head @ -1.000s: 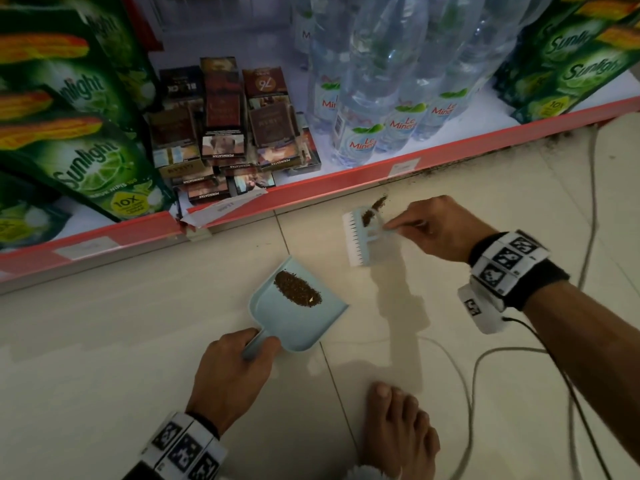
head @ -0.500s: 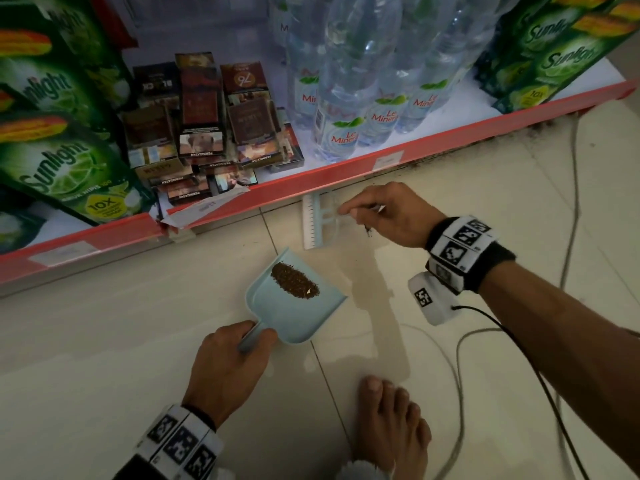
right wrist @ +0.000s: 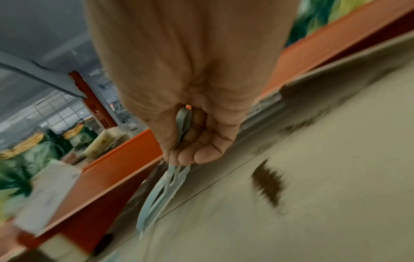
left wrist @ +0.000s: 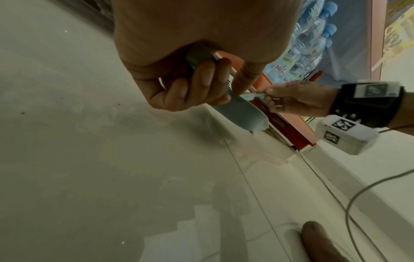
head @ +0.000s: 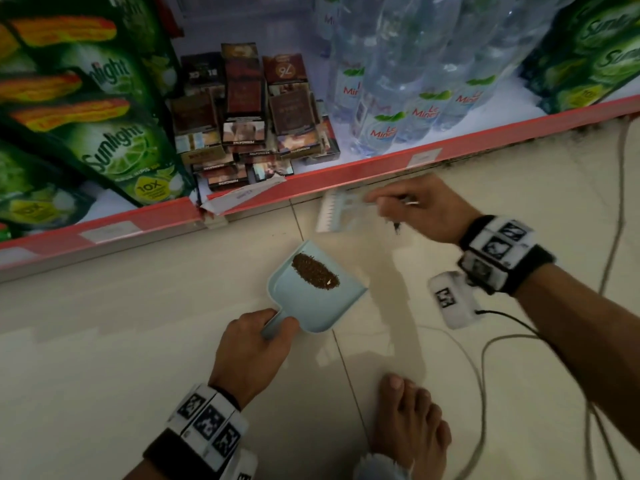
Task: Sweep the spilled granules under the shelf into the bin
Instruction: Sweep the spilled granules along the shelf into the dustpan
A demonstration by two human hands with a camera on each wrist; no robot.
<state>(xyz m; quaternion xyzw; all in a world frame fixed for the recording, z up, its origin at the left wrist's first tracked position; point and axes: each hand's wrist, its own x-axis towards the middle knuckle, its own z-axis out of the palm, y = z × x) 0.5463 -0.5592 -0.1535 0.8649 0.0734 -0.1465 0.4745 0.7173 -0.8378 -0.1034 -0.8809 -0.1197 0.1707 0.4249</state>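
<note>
— Along the foot of the shelf [head: 311, 176], what lies widest?

— Pale floor tiles [head: 104, 341] fill the lower view, with a red shelf edge running across above them. On the shelf stand green Sunlight pouches [head: 114, 133], stacked cigarette packs [head: 242, 109] and water bottles [head: 391, 84]. A thin cable [head: 485, 348] loops over the tiles at the right, and a bare foot [head: 408, 420] rests near the bottom.

— And the dustpan?

— A light blue dustpan [head: 308, 303] sits on the tiles, well clear of the shelf edge, its open lip turned toward the shelf. A dark brown heap of granules [head: 315, 271] lies inside it near the lip.

— Which hand has it?

— The left hand [head: 249, 351] grasps the dustpan's handle; the left wrist view shows the fingers [left wrist: 201, 83] curled round it and the thumb laid along the top.

— What about the other hand?

— The right hand [head: 426, 209] grips a small pale blue brush [head: 337, 211] by its handle, fingers [right wrist: 201, 152] clenched round the thin looped grip in the right wrist view. The brush head is close against the base of the shelf, beyond the dustpan.

— Any granules loose on the floor?

— In the right wrist view a blurred dark patch [right wrist: 267, 184] lies on the tile beside the brush; more dark specks [head: 588, 129] line the shelf base farther right. Whether the bristles touch the floor, I cannot tell.
</note>
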